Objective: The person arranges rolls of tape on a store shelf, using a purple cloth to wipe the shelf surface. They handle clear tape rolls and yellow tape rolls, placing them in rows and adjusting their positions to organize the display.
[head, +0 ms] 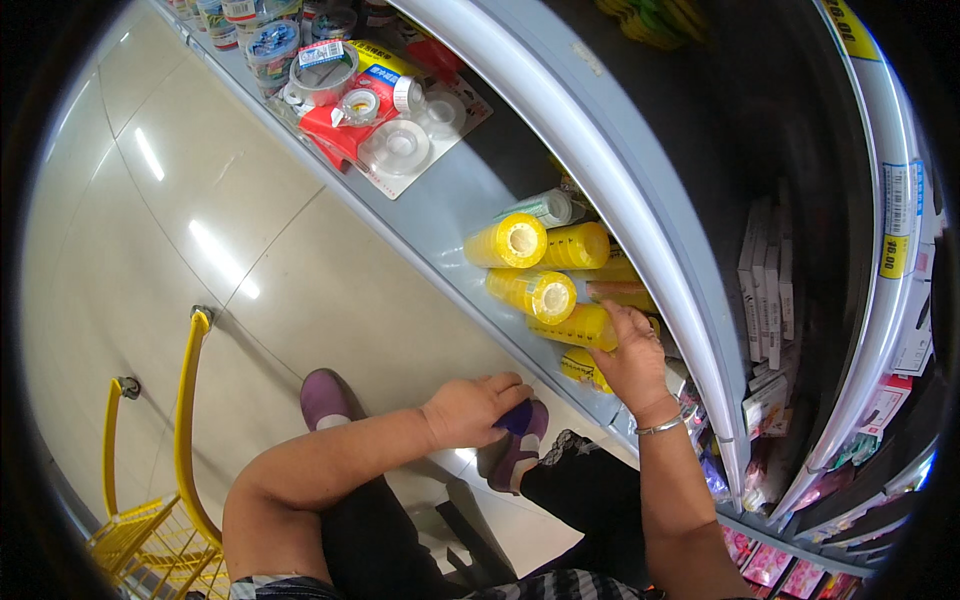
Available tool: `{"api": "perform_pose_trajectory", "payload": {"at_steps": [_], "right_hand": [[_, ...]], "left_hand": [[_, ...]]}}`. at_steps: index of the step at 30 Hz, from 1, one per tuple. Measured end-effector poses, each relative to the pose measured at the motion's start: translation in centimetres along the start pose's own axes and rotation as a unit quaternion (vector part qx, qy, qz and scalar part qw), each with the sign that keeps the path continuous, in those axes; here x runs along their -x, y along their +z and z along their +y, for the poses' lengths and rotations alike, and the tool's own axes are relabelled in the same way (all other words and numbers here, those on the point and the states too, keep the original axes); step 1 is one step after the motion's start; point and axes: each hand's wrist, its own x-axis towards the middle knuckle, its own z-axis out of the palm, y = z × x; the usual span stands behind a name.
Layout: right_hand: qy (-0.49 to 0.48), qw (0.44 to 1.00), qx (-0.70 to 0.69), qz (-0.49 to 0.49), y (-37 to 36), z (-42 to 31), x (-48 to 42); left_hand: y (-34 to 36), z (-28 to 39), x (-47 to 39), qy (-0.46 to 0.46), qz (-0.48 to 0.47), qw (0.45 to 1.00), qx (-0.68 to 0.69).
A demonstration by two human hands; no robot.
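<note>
My right hand [634, 352], with a silver bangle at the wrist, grips the end of a stack of yellow packing tape rolls [574, 328] lying on the bottom shelf. Just above that stack lies another yellow tape stack [534, 294], its round end facing me. Two more yellow stacks [506, 241] rest beyond it. Below my right hand is a yellow roll with black print [583, 367]. My left hand [480, 409] is over the floor near the shelf edge. A dark blue item [515, 418], perhaps cloth, shows at its curled fingers.
Clear and blister-packed tapes [397, 146] lie farther along the grey bottom shelf [450, 199], near tubs of small clips [274, 49]. An upper shelf edge [600, 172] overhangs the tapes. A yellow shopping cart [142, 525] stands on the tiled floor at left.
</note>
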Motion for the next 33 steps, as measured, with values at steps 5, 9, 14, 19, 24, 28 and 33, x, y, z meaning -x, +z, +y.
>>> {"api": "perform_pose_trajectory", "payload": {"at_steps": [5, 9, 14, 19, 24, 28, 33], "right_hand": [[-0.052, 0.998, -0.023, 0.013, -0.1, -1.1, -0.3], [-0.114, 0.993, 0.013, 0.014, 0.5, -0.3, -0.3], [-0.156, 0.987, 0.046, -0.001, 0.3, -0.4, -0.3], [-0.225, 0.969, 0.099, -0.021, 0.5, -0.8, -0.4], [-0.234, 0.968, 0.088, -0.012, 0.3, 0.0, -0.3], [-0.22, 0.973, 0.049, 0.056, 0.1, 0.7, -0.2], [-0.003, 0.991, 0.078, 0.111, 0.0, 3.5, 1.1]], "left_hand": [[-0.2, -0.1, 0.0, 0.001, 0.004, 1.0, -0.001], [0.2, -0.3, 0.2, -0.004, 0.012, 1.0, -0.002], [0.3, -0.7, 0.0, -0.01, 0.014, 1.0, -0.007], [0.2, -0.7, -0.1, -0.026, 0.003, 1.0, -0.006], [0.0, -0.8, -0.3, -0.049, -0.018, 0.999, 0.012], [0.1, -1.1, -0.3, -0.053, -0.021, 0.998, 0.019], [0.3, -1.4, -0.1, -0.049, 0.006, 0.999, 0.008]]}}
